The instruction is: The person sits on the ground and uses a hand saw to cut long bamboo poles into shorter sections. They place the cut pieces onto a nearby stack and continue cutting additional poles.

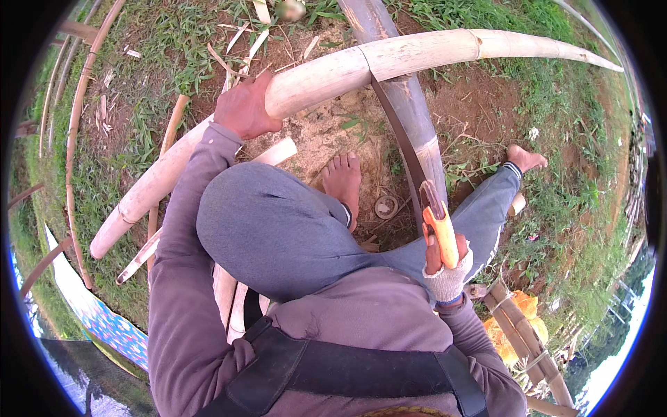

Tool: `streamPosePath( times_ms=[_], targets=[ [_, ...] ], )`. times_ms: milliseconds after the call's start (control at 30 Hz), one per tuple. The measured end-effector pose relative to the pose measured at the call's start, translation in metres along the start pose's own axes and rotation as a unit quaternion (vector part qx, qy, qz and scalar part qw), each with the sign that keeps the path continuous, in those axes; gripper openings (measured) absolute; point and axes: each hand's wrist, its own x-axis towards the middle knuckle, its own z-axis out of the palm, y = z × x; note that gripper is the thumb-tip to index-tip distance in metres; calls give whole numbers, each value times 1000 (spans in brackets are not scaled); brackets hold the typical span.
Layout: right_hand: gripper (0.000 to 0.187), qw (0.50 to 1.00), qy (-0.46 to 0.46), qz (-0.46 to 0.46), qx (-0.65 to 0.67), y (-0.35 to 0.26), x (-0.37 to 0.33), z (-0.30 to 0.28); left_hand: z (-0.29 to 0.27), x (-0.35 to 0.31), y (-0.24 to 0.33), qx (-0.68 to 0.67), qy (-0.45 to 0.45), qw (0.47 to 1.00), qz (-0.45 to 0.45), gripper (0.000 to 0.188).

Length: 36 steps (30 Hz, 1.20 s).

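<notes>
The left hand (243,108) grips the pole (316,85), and the gloved right hand (448,264) clenches the saw (415,167), whose blade (403,142) meets the pole at that hand's eleven o'clock.

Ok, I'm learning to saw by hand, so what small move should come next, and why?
Probably a short, steady saw stroke with the right hand: the saw blade meets the pale pole at a dark line across it, while the left hand grips that pole and the darker pole crosses underneath.
</notes>
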Motion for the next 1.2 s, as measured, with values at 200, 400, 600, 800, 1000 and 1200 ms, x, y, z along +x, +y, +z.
streamPosePath(
  times_ms=[200,400,600,800,1000,1200],
  targets=[
    [23,989,94,-21,111,-6,216,118,-4,7,14,0,5,1000,4,93],
    [11,992,51,-94,66,-2,70,33,-2,-2,1,-16,18,1000,13,91],
    [18,993,61,-68,69,25,28,45,-8,2,16,5,-12,1000,-10,99],
    [21,990,129,-8,56,-5,183,117,0,8,13,6,21,1000,14,91],
    [11,995,10,-31,89,16,-3,7,3,-1,1,3,16,1000,-1,91],
    [17,987,96,-13,127,28,111,106,2,5,15,5,12,1000,14,92]
  ],
)
